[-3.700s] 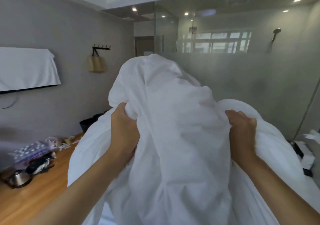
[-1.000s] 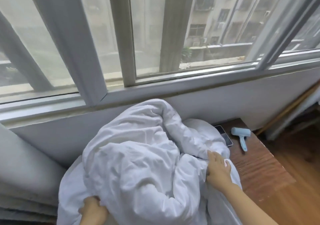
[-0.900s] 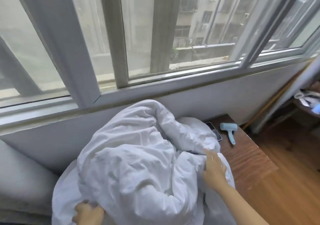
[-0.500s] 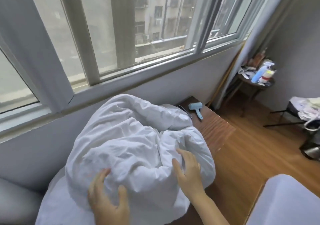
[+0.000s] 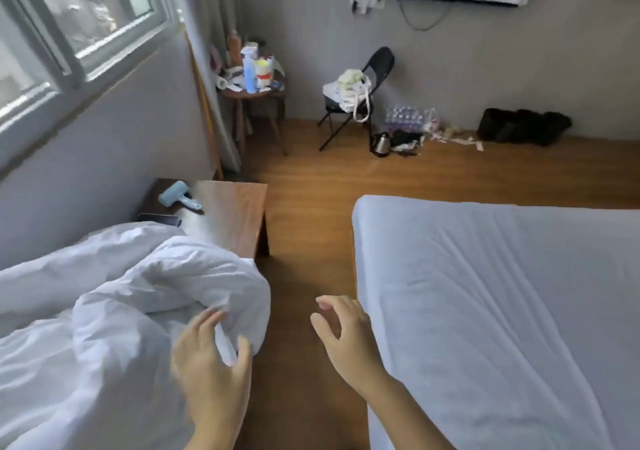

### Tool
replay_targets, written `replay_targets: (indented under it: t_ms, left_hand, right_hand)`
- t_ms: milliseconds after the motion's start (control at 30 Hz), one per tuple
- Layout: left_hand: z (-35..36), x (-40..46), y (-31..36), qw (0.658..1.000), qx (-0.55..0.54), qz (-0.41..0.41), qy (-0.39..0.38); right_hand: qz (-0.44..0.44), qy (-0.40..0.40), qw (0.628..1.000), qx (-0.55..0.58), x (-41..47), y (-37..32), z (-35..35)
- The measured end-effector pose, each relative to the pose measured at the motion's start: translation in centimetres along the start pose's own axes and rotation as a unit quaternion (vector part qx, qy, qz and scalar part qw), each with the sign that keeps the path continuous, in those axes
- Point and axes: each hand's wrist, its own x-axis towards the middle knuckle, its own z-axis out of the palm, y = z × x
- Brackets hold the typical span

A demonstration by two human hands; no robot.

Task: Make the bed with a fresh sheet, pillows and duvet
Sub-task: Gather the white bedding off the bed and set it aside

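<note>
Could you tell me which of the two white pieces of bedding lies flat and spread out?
The sheet on the bed at right, stretched flat with light creases. The duvet at left is a bunched heap beside the left hand.

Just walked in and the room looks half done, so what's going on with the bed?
A person is partway through making the bed, which has a sheet on it but no duvet or pillows in view. The white duvet is bundled in a heap near the window, beside a wooden side table. The left hand is at the duvet's edge with fingers spread; the right hand hangs open over the floor between heap and bed.
</note>
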Motion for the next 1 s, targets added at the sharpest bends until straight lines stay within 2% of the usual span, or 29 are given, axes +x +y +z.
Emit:
replay_targets:
  t_ms: [100,233,467,600,767,900,1000]
  left_hand:
    - [5.6,-3.8,6.2,0.981,-0.118,0.078,-0.136]
    - [12.3,-10.2,12.9,0.935,-0.157,0.138,-0.288]
    - [21.9,-23.4,22.3,0.848,-0.169,0.213,-0.454]
    - [27.6,-33.0,25.0,0.785,-0.157,0.266,-0.537]
    - [33.5,-45.2,25.1,0.694,-0.132,0.304,-0.638]
    - [39.3,-52.9,23.4,0.647,-0.091,0.334,-0.679]
    - [44.1,-57.6,21.7,0.62,-0.067,0.363,-0.692]
  right_hand:
    - [0.056,0.063,0.996,0.014,-3.2,4.3,-4.6]
    - [0.119,0.158,0.98,0.014,-8.2,10.3,-11.8]
    - [0.257,0.318,0.912,0.004,-22.3,22.0,-22.8]
    - [0.365,0.381,0.849,-0.012,-33.7,28.3,-25.6]
    - [0.486,0.46,0.742,-0.032,-47.6,35.1,-25.3]
    - [0.564,0.487,0.664,-0.056,-55.7,41.2,-23.8]
    - [0.639,0.477,0.599,-0.073,-61.2,46.0,-21.9]
